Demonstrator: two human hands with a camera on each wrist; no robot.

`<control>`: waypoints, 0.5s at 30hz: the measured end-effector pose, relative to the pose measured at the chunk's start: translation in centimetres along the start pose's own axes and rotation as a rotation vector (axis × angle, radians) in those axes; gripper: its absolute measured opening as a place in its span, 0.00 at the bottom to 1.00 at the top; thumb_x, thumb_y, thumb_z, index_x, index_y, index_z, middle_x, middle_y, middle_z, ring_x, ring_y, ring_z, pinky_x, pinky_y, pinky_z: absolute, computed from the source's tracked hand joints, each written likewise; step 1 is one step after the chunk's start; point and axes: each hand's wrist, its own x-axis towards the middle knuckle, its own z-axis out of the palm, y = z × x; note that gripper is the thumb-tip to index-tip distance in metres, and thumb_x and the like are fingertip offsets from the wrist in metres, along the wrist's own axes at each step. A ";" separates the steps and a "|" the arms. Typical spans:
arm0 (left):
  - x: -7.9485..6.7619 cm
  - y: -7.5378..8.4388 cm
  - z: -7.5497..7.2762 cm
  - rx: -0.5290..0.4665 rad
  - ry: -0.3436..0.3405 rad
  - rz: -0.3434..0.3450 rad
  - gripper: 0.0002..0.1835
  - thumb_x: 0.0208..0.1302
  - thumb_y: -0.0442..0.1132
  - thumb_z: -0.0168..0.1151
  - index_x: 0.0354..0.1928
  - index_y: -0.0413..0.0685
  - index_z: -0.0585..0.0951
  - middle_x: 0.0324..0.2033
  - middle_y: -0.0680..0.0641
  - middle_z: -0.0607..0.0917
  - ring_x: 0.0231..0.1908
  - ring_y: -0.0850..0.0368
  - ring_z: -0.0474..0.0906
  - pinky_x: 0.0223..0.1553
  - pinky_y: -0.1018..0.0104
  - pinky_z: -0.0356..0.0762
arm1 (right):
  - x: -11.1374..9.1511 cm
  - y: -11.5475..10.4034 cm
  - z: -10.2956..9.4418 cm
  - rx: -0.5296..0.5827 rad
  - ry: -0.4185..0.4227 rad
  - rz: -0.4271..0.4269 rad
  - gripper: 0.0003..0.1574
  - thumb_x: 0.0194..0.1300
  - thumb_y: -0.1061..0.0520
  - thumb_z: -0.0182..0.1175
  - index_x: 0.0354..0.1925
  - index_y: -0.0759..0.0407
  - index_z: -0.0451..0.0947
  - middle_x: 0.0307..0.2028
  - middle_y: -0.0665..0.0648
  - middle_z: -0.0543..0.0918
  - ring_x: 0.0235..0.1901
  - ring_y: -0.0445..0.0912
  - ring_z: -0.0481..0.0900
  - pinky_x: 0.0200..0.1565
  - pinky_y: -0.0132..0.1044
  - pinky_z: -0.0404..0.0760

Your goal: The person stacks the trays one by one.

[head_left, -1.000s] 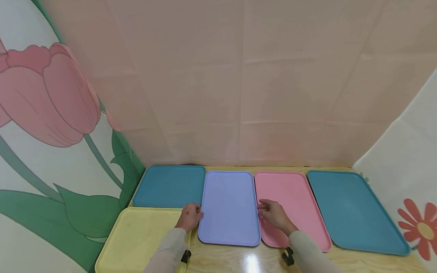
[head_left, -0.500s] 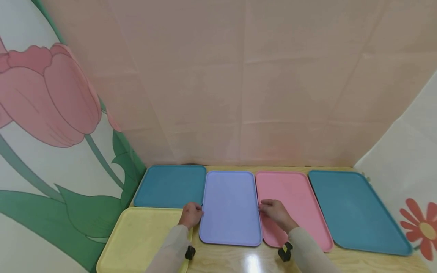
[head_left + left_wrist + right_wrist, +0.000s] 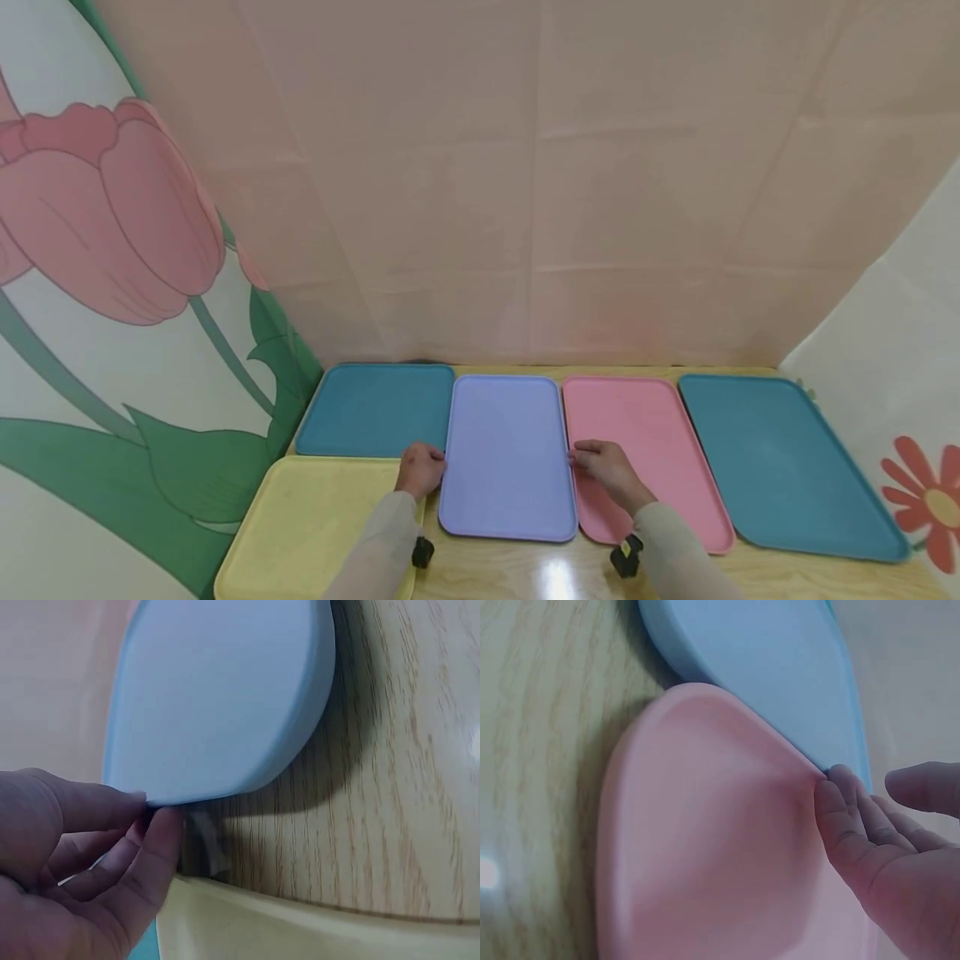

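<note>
A: Barely shifted since a second ago: right hand (image 3: 611,475) a little flatter, fingers closer together at the seam between purple tray (image 3: 508,458) and pink tray (image 3: 637,425). Whole head view nudged slightly too, probably from a small turn of the head.

B: And the left hand (image 3: 420,469)?

A: Pinching the purple tray's left rim, thumb and forefinger together there. Right hand not clamped: fingers nearly straight, tips at the purple tray's right rim, thumb well apart.

B: Whereabouts of the purple tray?

A: On the table (image 3: 510,575), between the pink tray on one side and the yellow tray (image 3: 322,508) and left blue tray (image 3: 378,408) on the other. No telling if raised at all.

B: Any danger?

A: Could tip if lifted, judging by the uneven hold: a pinch on the left, no opposing thumb on the right. Could also drag the pink tray along, with rims so close, or shove it against the right blue tray (image 3: 787,467). Might bump the yellow tray, with left knuckles just beside.

B: Count?

A: Five trays: two blue, one yellow, one purple, one pink. Two hands. Two black boxes (image 3: 627,556), one near each wrist.
</note>
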 end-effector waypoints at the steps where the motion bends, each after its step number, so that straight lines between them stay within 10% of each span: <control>1: 0.0 0.0 0.0 -0.004 0.005 0.001 0.03 0.54 0.29 0.71 0.31 0.37 0.88 0.29 0.44 0.87 0.34 0.49 0.82 0.37 0.56 0.83 | 0.0 0.0 0.0 0.003 0.002 0.000 0.22 0.73 0.69 0.51 0.60 0.83 0.68 0.48 0.74 0.82 0.45 0.57 0.83 0.48 0.48 0.85; 15: -0.1 0.2 0.1 0.025 0.013 -0.035 0.03 0.54 0.29 0.67 0.30 0.39 0.88 0.30 0.44 0.86 0.35 0.48 0.82 0.35 0.55 0.83 | 0.1 0.1 0.3 -0.023 0.021 -0.016 0.21 0.72 0.69 0.52 0.58 0.83 0.70 0.44 0.71 0.84 0.42 0.54 0.84 0.43 0.44 0.86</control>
